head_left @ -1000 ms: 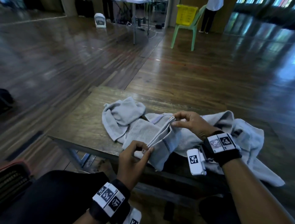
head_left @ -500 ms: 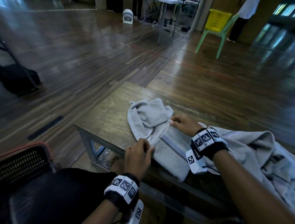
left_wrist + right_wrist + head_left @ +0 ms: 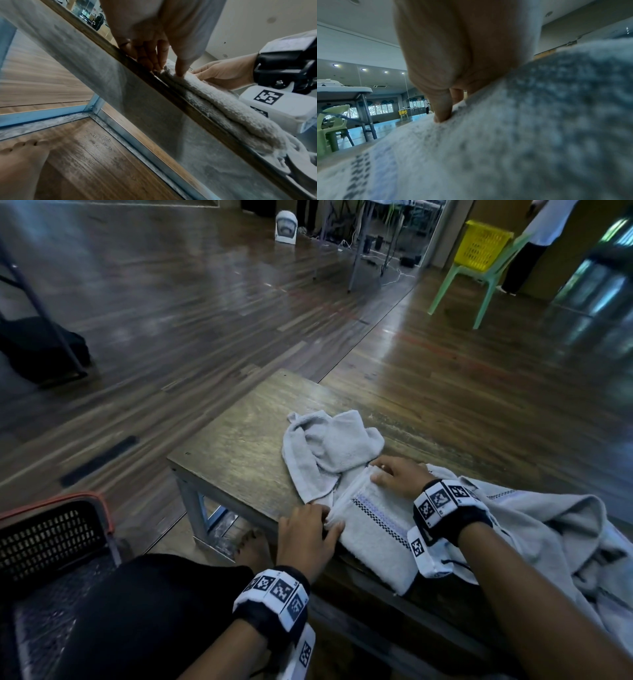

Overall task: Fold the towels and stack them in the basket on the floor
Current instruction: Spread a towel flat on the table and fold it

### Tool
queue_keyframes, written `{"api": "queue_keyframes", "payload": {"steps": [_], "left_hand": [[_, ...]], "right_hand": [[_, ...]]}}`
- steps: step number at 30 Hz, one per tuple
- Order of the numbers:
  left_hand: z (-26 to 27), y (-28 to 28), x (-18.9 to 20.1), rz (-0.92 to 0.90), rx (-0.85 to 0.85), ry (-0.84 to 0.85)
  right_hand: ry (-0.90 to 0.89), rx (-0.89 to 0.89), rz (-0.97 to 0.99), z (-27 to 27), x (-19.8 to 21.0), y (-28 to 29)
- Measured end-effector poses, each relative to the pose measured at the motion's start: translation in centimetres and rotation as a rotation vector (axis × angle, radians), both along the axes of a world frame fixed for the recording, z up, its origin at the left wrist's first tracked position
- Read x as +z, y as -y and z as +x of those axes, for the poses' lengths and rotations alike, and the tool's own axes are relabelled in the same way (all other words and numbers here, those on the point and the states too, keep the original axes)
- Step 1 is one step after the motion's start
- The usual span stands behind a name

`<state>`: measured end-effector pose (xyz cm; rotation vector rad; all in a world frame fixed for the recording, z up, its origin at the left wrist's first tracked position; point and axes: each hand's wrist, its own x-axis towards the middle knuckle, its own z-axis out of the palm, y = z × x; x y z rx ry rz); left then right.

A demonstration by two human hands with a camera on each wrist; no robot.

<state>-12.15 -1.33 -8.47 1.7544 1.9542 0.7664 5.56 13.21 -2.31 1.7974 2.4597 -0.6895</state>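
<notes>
A dark mesh basket with a red rim [image 3: 51,529] sits on the floor off the near-left corner of the brown wooden tabletop [image 3: 239,446]. At the near edge, the left hand [image 3: 305,537] presses straight fingers [image 3: 180,65] on a folded grey checker-banded towel [image 3: 376,532]. The right hand [image 3: 399,479] curls over its far corner, whether pinching or pressing is unclear. Beyond lies a crumpled grey towel [image 3: 329,446].

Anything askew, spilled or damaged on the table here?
Nothing spilled or damaged. The folded towel overhangs the table's near edge, with the left hand and right hand on it; a crumpled towel and a towel pile lie beside it.
</notes>
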Motion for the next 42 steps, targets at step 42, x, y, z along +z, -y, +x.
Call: {"api": "queue_keyframes", "payload": {"steps": [42], "left_hand": [[12.1,-7.9,4.9,0.288,-0.870,-0.155]], "right_hand": [[-0.239,-0.425,0.170,19.1,0.7,13.3]]}}
